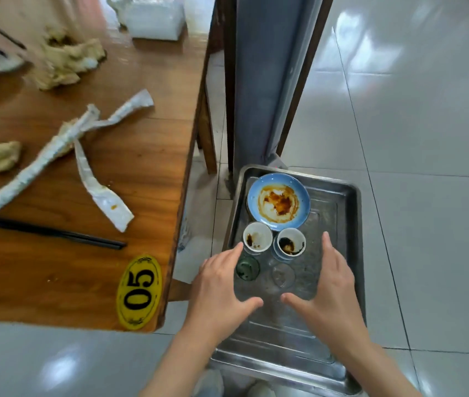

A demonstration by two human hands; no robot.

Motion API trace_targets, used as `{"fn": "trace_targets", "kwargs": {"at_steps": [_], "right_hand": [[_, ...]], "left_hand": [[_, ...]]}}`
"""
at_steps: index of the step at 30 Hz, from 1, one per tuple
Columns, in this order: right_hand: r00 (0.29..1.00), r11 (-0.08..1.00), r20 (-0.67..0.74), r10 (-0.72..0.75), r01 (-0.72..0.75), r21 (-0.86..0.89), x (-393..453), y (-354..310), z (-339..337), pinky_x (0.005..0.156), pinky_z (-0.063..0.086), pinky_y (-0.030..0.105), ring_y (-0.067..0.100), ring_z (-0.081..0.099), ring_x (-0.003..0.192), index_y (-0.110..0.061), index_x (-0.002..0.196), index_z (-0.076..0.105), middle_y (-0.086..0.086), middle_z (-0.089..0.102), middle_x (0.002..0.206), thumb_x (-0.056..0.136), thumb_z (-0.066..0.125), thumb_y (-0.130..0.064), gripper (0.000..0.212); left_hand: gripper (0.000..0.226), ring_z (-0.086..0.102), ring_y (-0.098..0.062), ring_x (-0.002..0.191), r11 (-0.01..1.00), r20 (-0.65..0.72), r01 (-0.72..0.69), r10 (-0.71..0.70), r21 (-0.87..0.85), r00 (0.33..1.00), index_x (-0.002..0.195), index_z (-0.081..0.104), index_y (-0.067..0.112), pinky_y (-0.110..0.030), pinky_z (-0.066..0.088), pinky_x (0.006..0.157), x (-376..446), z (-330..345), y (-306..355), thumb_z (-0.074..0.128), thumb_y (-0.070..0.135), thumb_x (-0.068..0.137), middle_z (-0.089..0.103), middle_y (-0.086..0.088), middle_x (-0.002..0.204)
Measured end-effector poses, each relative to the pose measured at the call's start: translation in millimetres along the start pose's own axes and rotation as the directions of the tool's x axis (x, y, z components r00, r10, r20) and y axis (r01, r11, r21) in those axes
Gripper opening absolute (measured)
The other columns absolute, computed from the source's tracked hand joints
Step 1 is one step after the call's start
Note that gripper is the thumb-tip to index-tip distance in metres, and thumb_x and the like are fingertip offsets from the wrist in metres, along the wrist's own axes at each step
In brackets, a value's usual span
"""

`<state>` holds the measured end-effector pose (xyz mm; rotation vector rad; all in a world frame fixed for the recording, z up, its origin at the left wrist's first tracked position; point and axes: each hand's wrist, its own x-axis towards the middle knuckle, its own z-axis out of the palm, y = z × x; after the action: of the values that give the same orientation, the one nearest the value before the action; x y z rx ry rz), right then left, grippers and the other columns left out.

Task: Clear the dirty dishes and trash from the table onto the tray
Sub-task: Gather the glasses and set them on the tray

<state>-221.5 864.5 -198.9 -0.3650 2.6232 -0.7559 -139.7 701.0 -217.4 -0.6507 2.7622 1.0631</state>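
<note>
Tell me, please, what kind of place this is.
Probably a restaurant or canteen. The wooden table bears a yellow number tag "05", used chopsticks and crumpled napkins lie on it, and a metal tray holds a sauce-stained blue plate.

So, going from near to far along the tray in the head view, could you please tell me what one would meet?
Bare tray floor → clear glass → white cup with dark dregs → blue sauce-smeared plate → tray's far rim.
</note>
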Motion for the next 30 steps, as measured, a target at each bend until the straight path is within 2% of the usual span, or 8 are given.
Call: {"fn": "trace_targets", "kwargs": {"at_steps": [5, 10, 16, 19, 23, 26, 30], "right_hand": [[0.992, 0.993, 0.088, -0.089, 0.096, -0.074, -29.6, -62.8, -48.6, 0.117, 0.015, 0.034, 0.013, 0.002, 0.142, -0.03, 0.147, -0.01, -0.008, 0.006, 0.155, 0.062, 0.082, -0.044, 0.126], [0.981, 0.988, 0.134, -0.137, 0.146, -0.058, -50.6, -119.7, -75.4, 0.119, 0.011, 0.036, 0.011, -0.006, 0.143, -0.031, 0.147, -0.013, -0.015, -0.004, 0.154, 0.063, 0.081, -0.046, 0.126], [0.966, 0.974, 0.151, -0.209, 0.22, -0.063, -66.5, -197.4, -88.6, 0.118, 0.009, 0.034, 0.01, -0.004, 0.143, -0.031, 0.147, -0.009, -0.014, -0.001, 0.155, 0.066, 0.079, -0.045, 0.121], [0.965, 0.97, 0.135, -0.226, 0.237, -0.064, -69.5, -237.9, -81.4, 0.117, 0.007, 0.032, 0.012, -0.002, 0.143, -0.028, 0.148, -0.005, -0.012, 0.002, 0.156, 0.067, 0.079, -0.045, 0.118], [0.971, 0.972, 0.097, -0.22, 0.226, -0.062, -68.2, -286.8, -51.3, 0.117, 0.014, 0.035, 0.013, 0.004, 0.143, -0.03, 0.148, -0.005, -0.01, 0.007, 0.155, 0.066, 0.079, -0.044, 0.118], [0.981, 0.982, 0.082, -0.175, 0.18, -0.056, -65.5, -318.7, -24.4, 0.115, 0.015, 0.038, 0.015, 0.005, 0.143, -0.034, 0.146, -0.006, -0.013, 0.005, 0.155, 0.064, 0.078, -0.051, 0.119], [0.98, 0.982, 0.094, -0.177, 0.182, -0.042, -55.1, -358.0, 3.8, 0.114, 0.013, 0.034, 0.014, -0.001, 0.144, -0.04, 0.144, -0.01, -0.017, 0.0, 0.155, 0.061, 0.079, -0.053, 0.122]], "left_hand": [[0.101, 0.016, 0.002, 0.138, 0.996, -0.027, -0.092, 0.092, 0.013, 0.995, 0.147, 0.015, 0.037, -0.017, 0.017, 0.108, -33.4, -69.5, 36.4, 0.074, 0.053, 0.066, 0.027, 0.02, 0.149], [0.106, 0.001, 0.011, 0.131, 0.99, -0.095, -0.125, 0.131, 0.064, 0.987, 0.146, 0.013, 0.039, -0.016, 0.015, 0.106, -55.6, -137.7, 44.0, 0.075, 0.059, 0.062, 0.022, 0.026, 0.149], [0.113, 0.012, 0.004, 0.136, 0.991, -0.178, -0.048, 0.069, 0.123, 0.982, 0.146, 0.016, 0.038, -0.02, 0.026, 0.103, -73.1, -226.4, 12.3, 0.077, 0.063, 0.055, 0.025, 0.022, 0.149], [0.113, 0.009, 0.007, 0.134, 0.991, -0.188, -0.034, 0.059, 0.13, 0.98, 0.146, 0.016, 0.038, -0.021, 0.026, 0.103, -72.8, -275.3, -15.0, 0.078, 0.063, 0.054, 0.025, 0.026, 0.146], [0.11, 0.014, -0.003, 0.14, 0.991, -0.192, -0.047, 0.071, 0.126, 0.979, 0.147, 0.018, 0.036, -0.023, 0.018, 0.107, -69.2, -336.8, -55.1, 0.079, 0.058, 0.057, 0.026, 0.021, 0.149], [0.109, 0.018, -0.006, 0.14, 0.99, -0.199, -0.031, 0.057, 0.135, 0.978, 0.146, 0.02, 0.036, -0.028, 0.024, 0.108, -67.0, -380.1, -82.9, 0.08, 0.055, 0.058, 0.028, 0.018, 0.149], [0.109, 0.015, -0.006, 0.141, 0.991, -0.201, -0.001, 0.028, 0.134, 0.979, 0.147, 0.018, 0.034, -0.029, 0.027, 0.108, -61.4, -424.9, -119.4, 0.08, 0.054, 0.059, 0.027, 0.017, 0.15]]}}
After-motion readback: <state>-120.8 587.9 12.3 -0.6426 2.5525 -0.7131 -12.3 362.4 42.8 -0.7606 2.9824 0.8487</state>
